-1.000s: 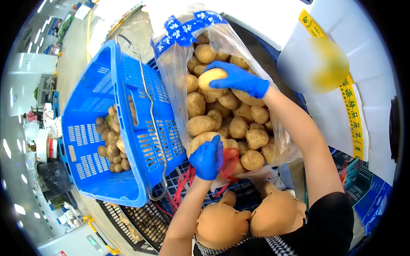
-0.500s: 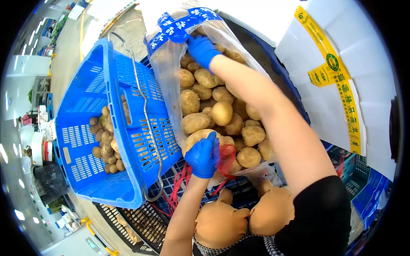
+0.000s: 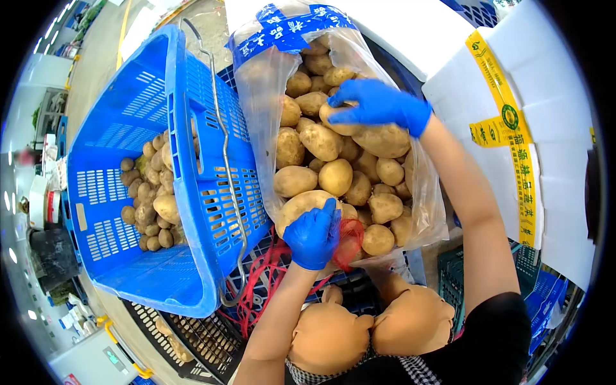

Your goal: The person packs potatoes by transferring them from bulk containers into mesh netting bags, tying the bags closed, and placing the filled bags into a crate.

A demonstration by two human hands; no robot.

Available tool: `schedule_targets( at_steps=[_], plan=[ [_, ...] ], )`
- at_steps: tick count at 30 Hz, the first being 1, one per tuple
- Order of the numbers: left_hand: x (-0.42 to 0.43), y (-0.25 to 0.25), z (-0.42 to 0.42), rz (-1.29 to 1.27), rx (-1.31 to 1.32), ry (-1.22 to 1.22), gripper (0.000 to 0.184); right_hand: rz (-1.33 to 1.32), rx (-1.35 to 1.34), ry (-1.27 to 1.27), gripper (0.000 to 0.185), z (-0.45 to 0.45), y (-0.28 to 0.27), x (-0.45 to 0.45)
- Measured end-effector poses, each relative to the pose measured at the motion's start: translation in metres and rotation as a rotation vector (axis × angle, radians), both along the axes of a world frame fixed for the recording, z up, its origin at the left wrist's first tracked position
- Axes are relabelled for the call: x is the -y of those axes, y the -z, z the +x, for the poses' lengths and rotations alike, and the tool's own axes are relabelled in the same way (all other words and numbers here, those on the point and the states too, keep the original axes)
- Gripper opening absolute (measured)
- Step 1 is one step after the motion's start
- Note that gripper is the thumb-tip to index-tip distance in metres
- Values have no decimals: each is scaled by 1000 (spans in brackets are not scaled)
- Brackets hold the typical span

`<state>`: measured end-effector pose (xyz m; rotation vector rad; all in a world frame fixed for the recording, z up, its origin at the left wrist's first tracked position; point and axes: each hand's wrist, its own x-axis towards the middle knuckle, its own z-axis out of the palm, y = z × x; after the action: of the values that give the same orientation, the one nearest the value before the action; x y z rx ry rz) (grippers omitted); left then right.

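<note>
A clear plastic bag (image 3: pixel 428 212) with blue print lies split, showing a heap of potatoes (image 3: pixel 321 142). Over the upper part of the heap, my blue-gloved right hand (image 3: pixel 382 109) has its fingers closed round a potato (image 3: pixel 335 123). My left hand (image 3: pixel 313 236), also gloved in blue, is closed on a red mesh bag (image 3: pixel 350 240) at the near end of the heap. A large potato (image 3: pixel 301 206) lies right by its knuckles, partly covered. Whatever the mesh contains is mostly hidden.
On the left a tilted blue crate (image 3: pixel 176 282) with a metal handle (image 3: pixel 224 147) holds smaller potatoes (image 3: pixel 154 192). Red strings (image 3: pixel 256 289) hang beside it. A black crate (image 3: pixel 205 340) stands below. White boxes with yellow tape (image 3: pixel 526 186) border the right.
My right hand has come from the bag's far end toward me and right, and now grips a potato. My left hand stays on the mesh bag. The view has shifted slightly.
</note>
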<state>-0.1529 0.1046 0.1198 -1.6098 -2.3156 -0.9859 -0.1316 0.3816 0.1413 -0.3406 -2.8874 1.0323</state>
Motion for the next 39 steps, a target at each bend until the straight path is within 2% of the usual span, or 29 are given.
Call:
schedule_targets(
  at_steps=[2,4,7,9,11,12,14,15,18,19,22,26,28,30,33,35,36,37,39],
  plan=[
    [1,-3,1,-17,27,-6,19,19,255,6,41,-40,-15,-19],
    [-1,-6,1,-33,28,-11,19,58,80,131,45,-85,22,-29],
    [-1,-6,1,-42,4,0,18,188,206,180,45,-156,85,-28],
    [-2,-1,2,-13,8,2,18,150,233,265,45,-186,119,-33],
    [-3,2,0,-27,-38,-5,20,-37,164,349,45,-200,159,-50],
    [-1,1,1,-40,-59,-14,21,-201,324,341,56,-158,104,-38],
    [-3,4,1,37,-28,-5,21,-469,366,336,74,-127,68,-29],
    [-3,8,1,63,-22,-6,21,-473,147,206,77,-128,97,-38],
    [-2,3,2,56,1,-19,16,-1017,-67,20,72,-87,76,-23],
    [-2,0,3,42,16,-25,15,-913,-25,79,70,-78,58,-18],
    [-1,-3,2,-11,-12,-6,16,-569,-43,102,63,-71,68,-21],
    [-2,-2,0,-1,-27,-10,19,-377,-65,-88,51,-46,61,-45],
    [-3,-2,0,-7,-40,-9,20,224,409,-98,40,-30,18,-57],
    [-1,-2,1,-23,-40,-12,19,396,401,128,32,-5,23,-69],
    [-2,-4,-2,-29,-44,-13,18,702,386,284,36,9,57,-50],
    [-2,-3,-2,-11,-24,-5,18,454,91,434,39,-2,96,-60],
    [-2,-2,-2,4,-2,0,17,323,-58,506,40,-9,97,-57],
    [-1,-2,-3,17,17,6,17,-54,-188,658,43,-17,98,-55],
    [0,-2,-3,0,-6,5,17,161,12,462,40,-13,92,-61]
  ],
)
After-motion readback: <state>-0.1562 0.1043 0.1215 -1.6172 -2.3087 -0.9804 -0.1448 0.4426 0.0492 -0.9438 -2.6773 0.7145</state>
